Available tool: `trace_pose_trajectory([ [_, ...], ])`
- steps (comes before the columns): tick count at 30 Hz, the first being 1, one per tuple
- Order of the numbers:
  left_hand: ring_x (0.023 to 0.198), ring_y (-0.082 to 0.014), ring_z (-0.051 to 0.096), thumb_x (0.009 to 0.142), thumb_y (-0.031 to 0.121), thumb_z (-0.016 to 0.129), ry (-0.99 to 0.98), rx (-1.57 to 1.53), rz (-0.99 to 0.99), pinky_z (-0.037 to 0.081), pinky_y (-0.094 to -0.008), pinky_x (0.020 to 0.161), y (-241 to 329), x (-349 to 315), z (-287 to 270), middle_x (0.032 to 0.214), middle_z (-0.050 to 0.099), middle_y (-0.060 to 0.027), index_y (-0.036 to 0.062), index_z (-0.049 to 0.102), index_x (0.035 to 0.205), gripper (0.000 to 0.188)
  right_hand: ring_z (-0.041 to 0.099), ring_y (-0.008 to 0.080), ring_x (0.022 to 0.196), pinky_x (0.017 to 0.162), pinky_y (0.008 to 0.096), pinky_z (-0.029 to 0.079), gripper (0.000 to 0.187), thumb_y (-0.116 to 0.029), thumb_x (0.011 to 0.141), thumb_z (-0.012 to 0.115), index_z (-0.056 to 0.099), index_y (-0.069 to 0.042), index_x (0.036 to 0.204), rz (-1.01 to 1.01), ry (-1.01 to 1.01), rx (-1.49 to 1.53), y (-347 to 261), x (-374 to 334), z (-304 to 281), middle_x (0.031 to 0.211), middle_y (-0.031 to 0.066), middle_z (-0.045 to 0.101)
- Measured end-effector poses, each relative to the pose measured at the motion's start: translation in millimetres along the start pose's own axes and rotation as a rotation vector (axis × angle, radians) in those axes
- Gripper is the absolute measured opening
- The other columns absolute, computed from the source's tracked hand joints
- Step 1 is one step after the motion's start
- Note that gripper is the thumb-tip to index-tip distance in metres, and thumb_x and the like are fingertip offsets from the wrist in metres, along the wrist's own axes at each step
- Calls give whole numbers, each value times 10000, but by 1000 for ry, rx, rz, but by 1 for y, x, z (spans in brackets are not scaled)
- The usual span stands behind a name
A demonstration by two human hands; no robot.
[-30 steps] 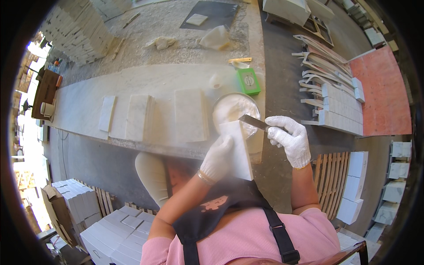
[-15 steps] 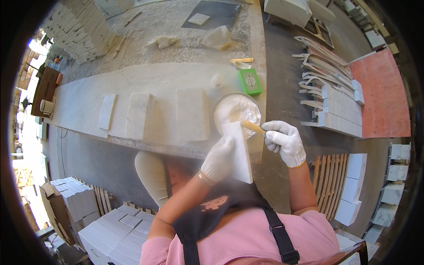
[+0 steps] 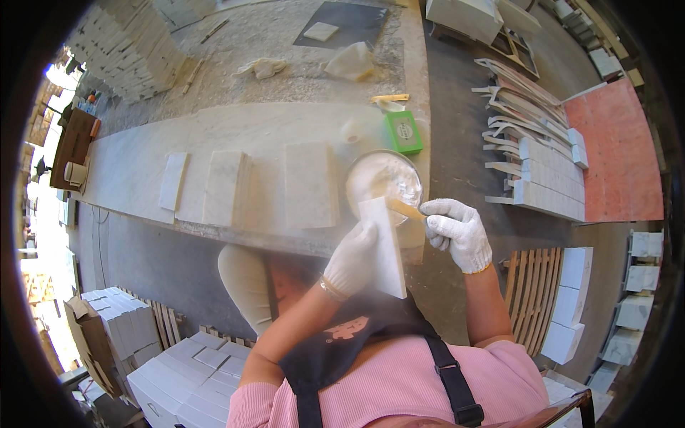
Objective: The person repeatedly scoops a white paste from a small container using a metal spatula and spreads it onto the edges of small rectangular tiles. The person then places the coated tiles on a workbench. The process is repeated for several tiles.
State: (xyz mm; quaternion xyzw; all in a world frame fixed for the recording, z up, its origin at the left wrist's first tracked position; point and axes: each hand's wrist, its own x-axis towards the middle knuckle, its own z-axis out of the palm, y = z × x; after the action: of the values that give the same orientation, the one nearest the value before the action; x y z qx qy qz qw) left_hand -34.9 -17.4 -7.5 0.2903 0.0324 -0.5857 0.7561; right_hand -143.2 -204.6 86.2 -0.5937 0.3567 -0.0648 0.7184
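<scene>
My left hand (image 3: 353, 257), in a white glove, is closed on a white marble tile (image 3: 385, 250) tilted on its edge over the table's front edge. My right hand (image 3: 459, 232), gloved too, grips a putty knife (image 3: 407, 210) with a yellowish blade. Its blade touches the tile's upper edge. Right behind the tile stands a round bowl (image 3: 372, 177) of white paste. A green box (image 3: 404, 133) sits just beyond the bowl. Left of the bowl, several marble tiles (image 3: 308, 184) lie in stacks on the pale stone tabletop (image 3: 267, 121).
A cloth (image 3: 264, 67) and a lumpy bag (image 3: 352, 61) lie farther back on the table. Tall stacks of tile (image 3: 128, 50) stand at the far left. White boxes (image 3: 196, 378) are piled low on the left. To the right are a slatted wooden pallet (image 3: 534, 296) and more white blocks (image 3: 549, 178).
The putty knife has shifted slightly left, its blade now against the tile's top edge. My right hand moved a little with it; the left hand and tile have hardly moved.
</scene>
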Motion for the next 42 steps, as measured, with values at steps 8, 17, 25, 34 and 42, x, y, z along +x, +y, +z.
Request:
trace_pose_trajectory([
  [8, 1010, -171, 635, 1036, 340, 606, -37, -104, 33, 537, -362, 916, -2, -1, -6, 1141, 648, -38, 62, 543, 1342, 418, 554, 82, 590, 521, 211, 400, 271, -83, 903, 686, 695, 10, 1157, -100, 87, -30, -3, 12, -15, 761, 36, 656],
  [17, 1006, -180, 632, 1040, 342, 609, -25, -37, 65, 537, -370, 902, -2, -1, -11, 1143, 655, -50, 57, 570, 1290, 382, 712, 281, 949, 847, 378, 550, 319, -395, 908, 707, 762, -164, 1121, -331, 32, -1122, -9, 79, 11, 1021, 100, 748],
  [25, 976, -208, 633, 1032, 359, 611, -2, -101, 39, 541, -383, 875, -6, 3, -18, 1113, 653, -70, 57, 561, 1291, 400, 553, 328, 1289, 1074, 435, 463, 522, -518, 804, 774, 738, -189, 1208, -633, 57, -1260, -61, 158, 41, 1370, 102, 620],
  [34, 893, -109, 611, 1089, 343, 473, -32, 44, 21, 543, -310, 806, 3, 2, -12, 1043, 619, -11, 75, 535, 1307, 351, 661, 259, 1051, 944, 380, 505, 293, -382, 873, 712, 724, -146, 1046, -636, -253, -993, -46, 205, 73, 1024, 80, 715],
  [42, 951, -210, 632, 1041, 396, 585, -77, -104, 16, 543, -400, 854, -4, 5, -18, 1104, 653, -63, 73, 568, 1304, 416, 613, 121, 1084, 982, 306, 497, 488, -114, 854, 798, 630, -28, 1304, -382, -401, -482, -63, 93, 10, 1157, 25, 691],
])
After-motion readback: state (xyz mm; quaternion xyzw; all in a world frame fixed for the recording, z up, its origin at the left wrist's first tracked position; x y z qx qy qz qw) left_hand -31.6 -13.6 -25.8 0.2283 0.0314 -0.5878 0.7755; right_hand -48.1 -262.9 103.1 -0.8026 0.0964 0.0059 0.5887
